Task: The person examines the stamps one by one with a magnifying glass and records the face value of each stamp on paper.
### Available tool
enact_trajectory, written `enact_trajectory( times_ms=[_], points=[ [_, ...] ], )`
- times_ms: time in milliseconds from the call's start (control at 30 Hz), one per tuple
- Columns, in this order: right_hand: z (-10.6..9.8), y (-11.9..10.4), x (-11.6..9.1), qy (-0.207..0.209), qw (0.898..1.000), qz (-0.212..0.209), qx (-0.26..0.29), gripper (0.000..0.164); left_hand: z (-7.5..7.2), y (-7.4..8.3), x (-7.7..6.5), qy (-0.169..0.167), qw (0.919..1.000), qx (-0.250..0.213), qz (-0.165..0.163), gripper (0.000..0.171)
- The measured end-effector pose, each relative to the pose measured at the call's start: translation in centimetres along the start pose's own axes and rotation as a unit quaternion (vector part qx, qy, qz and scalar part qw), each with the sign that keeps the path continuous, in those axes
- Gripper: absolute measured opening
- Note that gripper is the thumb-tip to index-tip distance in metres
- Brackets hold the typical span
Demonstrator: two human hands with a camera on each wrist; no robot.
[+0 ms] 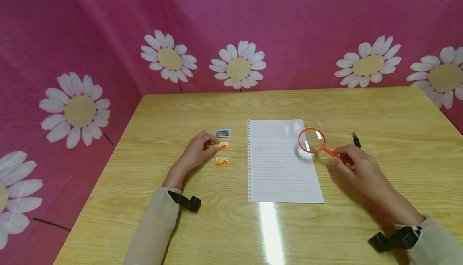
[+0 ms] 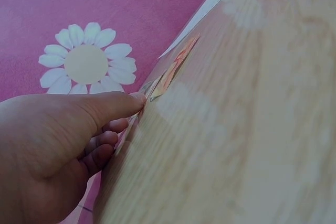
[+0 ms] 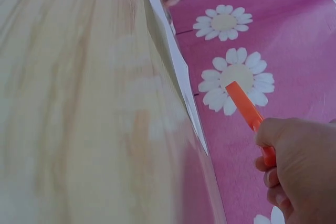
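In the head view three small postage stamps lie in a column left of the paper: a blue one (image 1: 223, 133), a middle yellow-and-red one (image 1: 224, 146) and a lower yellow one (image 1: 222, 162). My left hand (image 1: 197, 150) pinches the left edge of the middle stamp between thumb and fingers, covering part of it. Seen edge-on in the left wrist view, an orange stamp (image 2: 176, 69) lies just beyond the thumb. My right hand (image 1: 361, 169) grips the handle of an orange-red magnifying glass (image 1: 324, 149). Its round lens is held over the paper's right edge.
A lined, punched sheet of paper (image 1: 278, 176) with faint writing lies mid-table. Beyond my right hand is a dark pen (image 1: 356, 139), partly hidden by it. The wooden table (image 1: 217, 233) meets a pink flowered cloth (image 1: 289, 24) behind and at the left.
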State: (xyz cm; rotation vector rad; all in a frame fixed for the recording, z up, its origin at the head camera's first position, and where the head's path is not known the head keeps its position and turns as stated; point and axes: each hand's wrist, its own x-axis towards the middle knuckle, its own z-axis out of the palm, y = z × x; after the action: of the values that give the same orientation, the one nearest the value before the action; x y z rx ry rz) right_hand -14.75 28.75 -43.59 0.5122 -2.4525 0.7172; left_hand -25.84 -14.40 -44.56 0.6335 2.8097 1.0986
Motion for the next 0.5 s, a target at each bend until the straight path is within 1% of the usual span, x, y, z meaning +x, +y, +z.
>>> enact_trajectory(
  times_ms=[133,300,500],
  points=[
    [-0.5,0.4,-0.3,0.002,1.0,0.003,-0.008,0.036,0.0,0.0,0.0,0.0,1.0,0.001,0.0,0.017],
    [-1.2,1.0,-0.9,0.008,1.0,0.011,-0.016,0.034,0.1,0.1,0.0,-0.003,1.0,-0.004,0.001,0.018],
    [-1.7,1.6,-1.3,0.022,0.999,-0.003,-0.023,0.034,0.1,0.1,-0.1,-0.005,1.0,-0.005,-0.006,0.019]
  ],
)
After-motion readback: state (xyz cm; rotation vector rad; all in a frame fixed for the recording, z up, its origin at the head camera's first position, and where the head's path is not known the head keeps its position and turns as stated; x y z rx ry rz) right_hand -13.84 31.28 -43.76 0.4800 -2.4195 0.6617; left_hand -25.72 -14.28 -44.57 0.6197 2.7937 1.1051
